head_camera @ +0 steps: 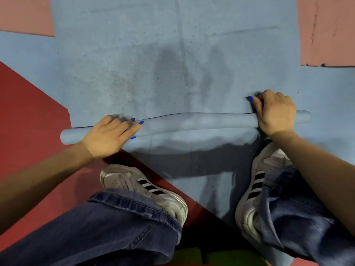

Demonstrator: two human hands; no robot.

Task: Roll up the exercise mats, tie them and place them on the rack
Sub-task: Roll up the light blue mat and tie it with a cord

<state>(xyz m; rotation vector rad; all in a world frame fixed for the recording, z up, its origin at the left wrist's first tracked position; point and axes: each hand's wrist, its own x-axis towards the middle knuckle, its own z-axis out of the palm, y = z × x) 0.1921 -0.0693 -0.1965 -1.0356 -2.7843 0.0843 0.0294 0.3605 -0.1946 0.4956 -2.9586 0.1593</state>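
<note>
- Rolling just begun: blue mat [172, 60] lies flat on floor, near edge wound into a thin roll [192, 121].
- Roll is gripped by right hand [275, 112]; left hand [107, 136] is pressed on it, fingers fairly straight.
- Even forward push needed; middle bulges.
- Ahead is unrolled mat; pink mats [326, 29] flank far corners.

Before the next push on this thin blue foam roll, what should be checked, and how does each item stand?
1. Left hand on the thin blue foam roll: ok, it rests near the left end, fingers fairly straight.
2. Right hand on the roll: ok, fingers curled over it near the right end.
3. Roll even along its length: not ok, the middle bulges forward.
4. Flat blue mat ahead free of objects: ok.
5. White striped sneakers off the unrolled part: ok, both are behind the roll.
6. Tie within reach: cannot tell, none in view.
</note>
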